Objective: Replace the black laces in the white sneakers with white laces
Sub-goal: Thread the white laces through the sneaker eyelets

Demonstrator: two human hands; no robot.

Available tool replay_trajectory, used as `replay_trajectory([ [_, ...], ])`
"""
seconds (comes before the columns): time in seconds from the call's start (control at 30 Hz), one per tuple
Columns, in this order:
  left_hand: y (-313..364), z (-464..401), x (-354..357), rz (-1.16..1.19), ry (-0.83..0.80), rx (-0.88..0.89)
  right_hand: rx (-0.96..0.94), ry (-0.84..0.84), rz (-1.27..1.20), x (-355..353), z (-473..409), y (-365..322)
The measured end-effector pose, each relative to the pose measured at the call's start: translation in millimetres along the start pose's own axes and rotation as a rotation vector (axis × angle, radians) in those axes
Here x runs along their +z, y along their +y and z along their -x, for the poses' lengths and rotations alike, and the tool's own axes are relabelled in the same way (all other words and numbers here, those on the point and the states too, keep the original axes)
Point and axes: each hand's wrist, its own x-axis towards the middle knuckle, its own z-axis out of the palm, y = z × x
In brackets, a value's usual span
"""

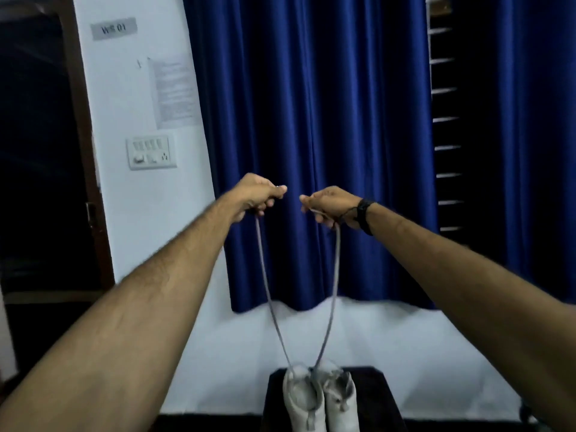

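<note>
Two white sneakers [321,400] stand side by side on a black surface [374,397] at the bottom centre. A pale lace [268,294] runs up from the left sneaker in two long strands. My left hand [258,196] grips the end of the left strand, raised high in front of the blue curtain. My right hand [330,205] grips the end of the right strand at the same height. Both strands are pulled taut and meet at the shoe. The hands are a small gap apart. A black band sits on my right wrist.
A blue curtain [311,135] hangs straight ahead over a white wall. To the left are a switch panel [151,152], a taped paper sheet and a dark doorway [37,151]. A dark window with bars [445,120] is at the right.
</note>
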Motion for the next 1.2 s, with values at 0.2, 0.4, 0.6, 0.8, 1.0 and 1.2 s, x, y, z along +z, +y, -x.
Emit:
replay_trajectory([
  [0.2, -49, 23, 5, -0.494, -0.494, -0.355, 0.229, -0.257, 0.286, 34, 5, 53],
  [0.4, -125, 28, 40, -0.554, -0.430, -0.431, 0.310, -0.397, 0.442, 70, 3, 110],
  [0.6, -220, 41, 117, -0.450, -0.463, -0.500, 0.356, -0.524, 0.469, 147, 9, 180],
  [0.8, -304, 69, 199, -0.563, -0.452, -0.487, 0.283, -0.349, 0.742, 228, 27, 253],
  [1.0, -365, 71, 240, -0.462, -0.413, -0.536, 0.161, -0.292, 0.823, 269, 28, 301],
  [1.2, -370, 71, 248, -0.509, -0.327, -0.542, 0.118, -0.137, 0.725, 282, 37, 330],
])
